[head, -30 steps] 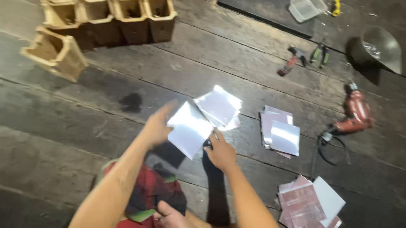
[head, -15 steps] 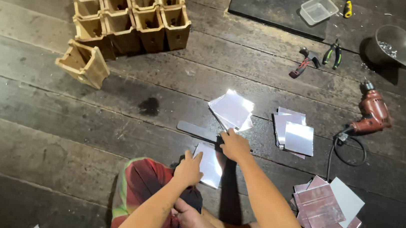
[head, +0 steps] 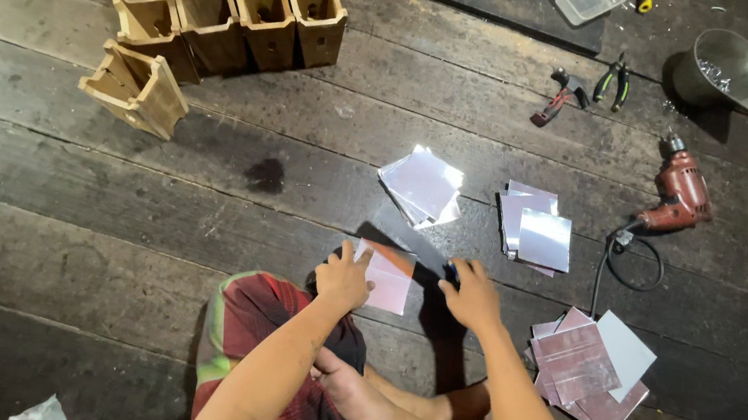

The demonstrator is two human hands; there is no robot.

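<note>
My left hand (head: 344, 276) pins a shiny square sheet (head: 387, 278) flat on the wooden floor just in front of my crossed legs. The sheet reflects pink and orange. My right hand (head: 473, 295) lies to the right of the sheet, its fingers curled around a small dark tool (head: 451, 269) at the fingertips. A thin flat metal strip (head: 408, 237) lies on the planks between the sheet and a fanned stack of shiny squares (head: 421, 185).
A second stack of squares (head: 537, 232) lies right of the first, and a pinkish pile (head: 589, 367) is by my right elbow. A red drill (head: 682, 191), pliers (head: 612, 80), a grey bowl (head: 727, 71) and wooden box pots (head: 219, 9) lie farther off.
The sheet held up in both hands a second ago has come down onto the floor. My right hand let go of it and moved to its right side.
</note>
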